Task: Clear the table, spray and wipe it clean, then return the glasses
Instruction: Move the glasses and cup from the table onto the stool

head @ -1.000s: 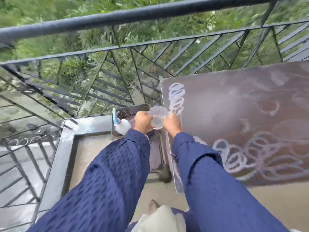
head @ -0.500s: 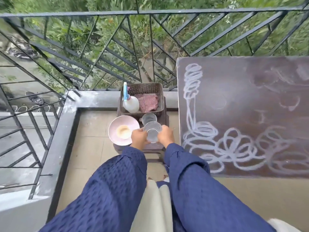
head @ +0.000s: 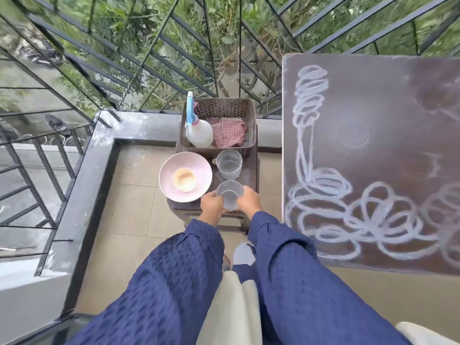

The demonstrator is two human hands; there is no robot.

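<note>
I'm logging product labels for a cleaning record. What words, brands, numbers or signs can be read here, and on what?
No readable text anywhere.
Table: the white scribbles are loops, not letters or numbers.
Spray bottle: no label shows.
Near glass, far glass, plate, basket: no print shows.

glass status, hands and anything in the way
The glass gripped between left hand and right hand. Over stool, near end. Close by: second glass behind, pink plate at left.
</note>
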